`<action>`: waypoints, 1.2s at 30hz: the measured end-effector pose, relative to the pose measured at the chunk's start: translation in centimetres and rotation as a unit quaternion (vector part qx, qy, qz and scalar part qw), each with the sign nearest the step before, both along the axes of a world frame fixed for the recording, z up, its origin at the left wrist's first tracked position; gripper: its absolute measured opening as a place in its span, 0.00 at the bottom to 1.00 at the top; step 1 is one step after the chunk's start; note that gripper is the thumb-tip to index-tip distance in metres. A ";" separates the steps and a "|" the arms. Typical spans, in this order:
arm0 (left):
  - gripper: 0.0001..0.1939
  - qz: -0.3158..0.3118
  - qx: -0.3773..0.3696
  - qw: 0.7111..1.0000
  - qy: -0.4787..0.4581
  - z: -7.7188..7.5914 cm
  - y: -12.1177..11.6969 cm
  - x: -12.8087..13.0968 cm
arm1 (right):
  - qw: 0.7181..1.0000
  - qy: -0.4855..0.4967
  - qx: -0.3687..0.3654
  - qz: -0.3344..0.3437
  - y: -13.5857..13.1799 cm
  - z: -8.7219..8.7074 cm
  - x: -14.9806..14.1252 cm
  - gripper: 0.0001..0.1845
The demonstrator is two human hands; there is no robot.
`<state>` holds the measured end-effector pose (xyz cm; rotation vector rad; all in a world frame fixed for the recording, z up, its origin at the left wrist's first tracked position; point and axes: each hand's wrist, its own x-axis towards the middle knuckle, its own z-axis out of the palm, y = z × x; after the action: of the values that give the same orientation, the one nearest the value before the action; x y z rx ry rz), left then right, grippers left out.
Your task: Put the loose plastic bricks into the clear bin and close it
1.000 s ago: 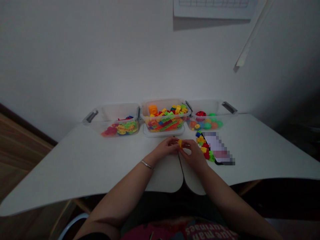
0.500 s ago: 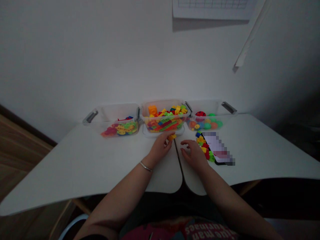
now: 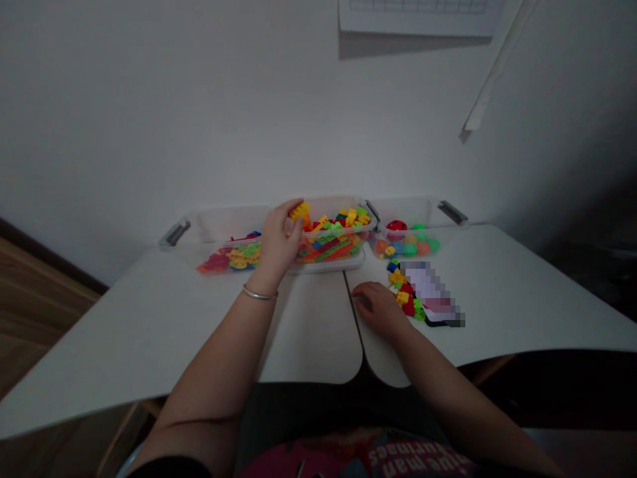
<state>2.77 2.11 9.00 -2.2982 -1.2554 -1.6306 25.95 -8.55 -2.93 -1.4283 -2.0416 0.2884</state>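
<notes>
My left hand point(image 3: 279, 244) is raised at the left side of the middle clear bin point(image 3: 331, 234). Its thumb and fingers pinch a yellow ridged toy block point(image 3: 300, 211) over that bin. Red, green, yellow and orange building blocks fill the bin, and the hand hides its left end. My right hand point(image 3: 382, 309) rests on the white table by the dark seam, its fingers loosely bent and a gap showing at the thumb. Nothing shows in it. Just right of it lies a cluster of coloured blocks point(image 3: 405, 300).
A phone point(image 3: 428, 292) lies beside the block cluster. The left clear bin point(image 3: 209, 229) holds coloured toy pieces; the right one point(image 3: 405, 207) holds coloured balls and a red dotted toy point(image 3: 397, 226). A white wall stands behind, with a paper sheet point(image 3: 418, 18) on it.
My left hand has moved up and left from the table seam to the middle bin, carrying the yellow block. My right hand has lowered slightly, its fingers drawn closer together.
</notes>
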 end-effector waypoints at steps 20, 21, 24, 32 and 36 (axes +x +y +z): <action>0.23 0.115 -0.014 0.953 0.281 -1.0 -0.1 2.6 | 1.000 0.002 0.005 0.023 0.1 0.0 0.1 0.08; 0.23 0.117 -0.019 0.951 0.286 -0.9 -0.1 2.6 | 1.000 0.002 0.007 0.024 0.2 -0.1 0.1 0.08; 0.23 0.120 -0.034 0.948 0.293 -0.7 -0.3 2.7 | 0.999 -0.009 0.021 0.025 0.2 -0.1 0.1 0.09; 0.25 0.089 -0.026 0.965 0.245 -1.1 -1.4 2.9 | 0.956 -0.137 0.141 -0.218 -0.8 1.3 -0.1 0.16; 0.28 0.057 0.005 0.972 0.226 -1.6 -3.1 2.8 | 0.935 -0.187 0.073 -0.294 -0.5 0.7 0.5 0.27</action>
<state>5.59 -1.03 7.39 -2.3521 -1.2308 -0.9905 26.40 -9.09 -2.25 -2.0224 -1.7454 -0.4077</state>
